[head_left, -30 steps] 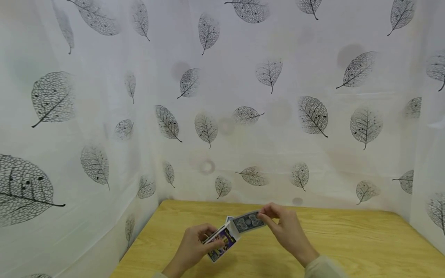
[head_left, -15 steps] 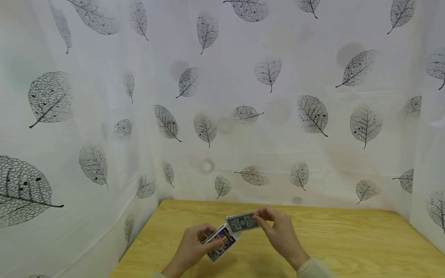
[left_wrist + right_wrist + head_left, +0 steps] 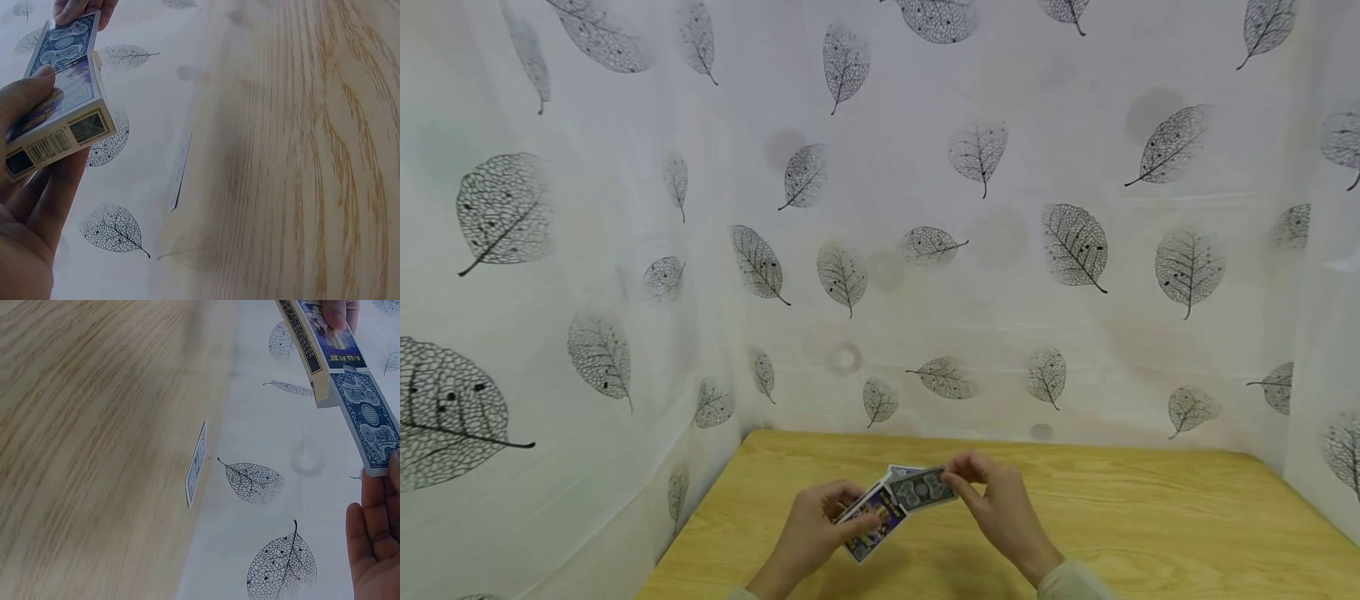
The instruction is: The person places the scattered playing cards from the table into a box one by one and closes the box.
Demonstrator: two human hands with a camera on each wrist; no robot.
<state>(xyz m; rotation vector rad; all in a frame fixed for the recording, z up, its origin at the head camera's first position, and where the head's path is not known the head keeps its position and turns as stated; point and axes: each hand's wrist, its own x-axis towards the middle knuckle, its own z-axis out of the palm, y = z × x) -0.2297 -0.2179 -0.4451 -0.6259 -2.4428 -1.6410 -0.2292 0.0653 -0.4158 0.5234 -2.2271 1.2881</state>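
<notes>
My left hand [image 3: 808,527] holds a purple-and-white playing-card box [image 3: 869,546], thumb across its front and fingers behind. The box is tilted, with its mouth toward my right hand. My right hand [image 3: 1003,510] pinches the outer end of a blue-patterned playing card [image 3: 921,490] between thumb and fingers. The card's other end meets the mouth of the box [image 3: 312,337]; I cannot tell how far inside it reaches, or whether several cards lie together. Behind the held card, another blue-backed card [image 3: 196,465] lies flat on the table, partly hidden in the head view.
The light wood-grain table [image 3: 1150,525] spreads out under both hands. A white curtain with a leaf print [image 3: 887,317] hangs behind the table's far edge and along the left and right sides.
My right hand has moved left and slightly down, bringing the card closer to the box mouth. More of the card lying on the table shows. The left hand and box have hardly moved.
</notes>
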